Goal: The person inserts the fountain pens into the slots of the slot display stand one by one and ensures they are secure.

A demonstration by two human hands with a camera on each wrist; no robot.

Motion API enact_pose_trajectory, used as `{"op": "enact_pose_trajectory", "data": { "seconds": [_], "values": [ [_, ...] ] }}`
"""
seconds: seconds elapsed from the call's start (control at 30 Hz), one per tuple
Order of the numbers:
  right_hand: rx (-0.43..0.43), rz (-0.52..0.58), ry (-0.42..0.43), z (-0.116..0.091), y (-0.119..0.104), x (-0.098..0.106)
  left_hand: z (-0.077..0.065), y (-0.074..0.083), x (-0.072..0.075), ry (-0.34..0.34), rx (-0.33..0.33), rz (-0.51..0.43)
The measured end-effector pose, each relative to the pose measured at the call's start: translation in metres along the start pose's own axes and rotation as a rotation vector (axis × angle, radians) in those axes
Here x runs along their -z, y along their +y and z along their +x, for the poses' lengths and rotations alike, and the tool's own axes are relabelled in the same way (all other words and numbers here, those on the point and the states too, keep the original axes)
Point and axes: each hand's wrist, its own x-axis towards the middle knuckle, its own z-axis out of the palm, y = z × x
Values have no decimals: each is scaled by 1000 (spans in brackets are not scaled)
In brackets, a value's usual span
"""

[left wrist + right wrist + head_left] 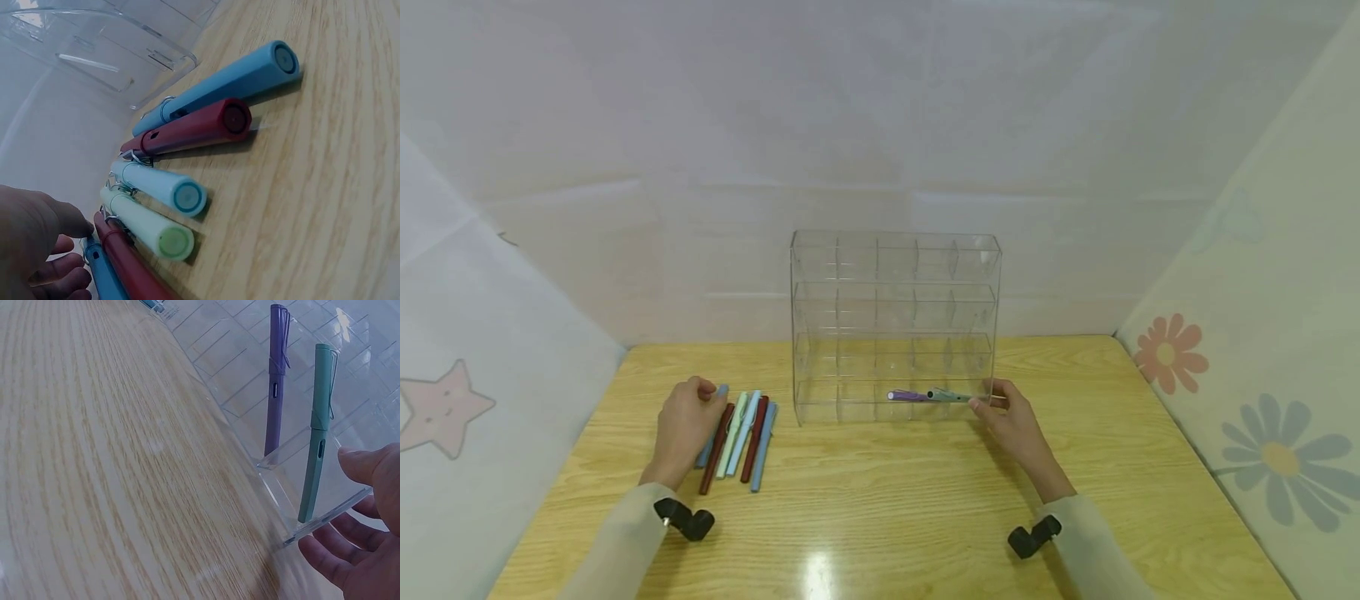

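My left hand [683,421] is at the far left of a row of capped pens, its fingers around the cap end of a blue pen [107,272]. Beside that pen lie a dark red pen [717,450], a pale green pen [732,436], a light blue pen [743,433], another dark red pen [755,440] and another blue pen [763,447]. My right hand [1013,421] grips the lower right corner of a clear rack [895,292], thumb in front. In its bottom row sit a purple pen [275,381] and a teal pen [319,425], caps leftward in the head view.
The rack stands upright toward the back of the wood-grain table [880,517], divided into rows of small compartments. A pale cloth [880,125] hangs behind the table and along both sides, printed with a star and flowers.
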Motion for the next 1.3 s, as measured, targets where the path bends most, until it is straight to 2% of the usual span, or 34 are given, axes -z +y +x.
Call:
{"op": "enact_pose_trajectory", "data": {
  "seconds": [0.53,0.97,1.17,1.3],
  "values": [
    [-19,10,-1,-1,-1,0,5,-4,1,-109,47,13],
    [-13,7,5,-1,-1,0,6,-5,0,-88,31,30],
    [-20,14,2,-1,-1,1,5,-8,6,-106,39,42],
    [-17,21,-1,-1,0,0,3,-11,10,-92,53,84]
  ]
}}
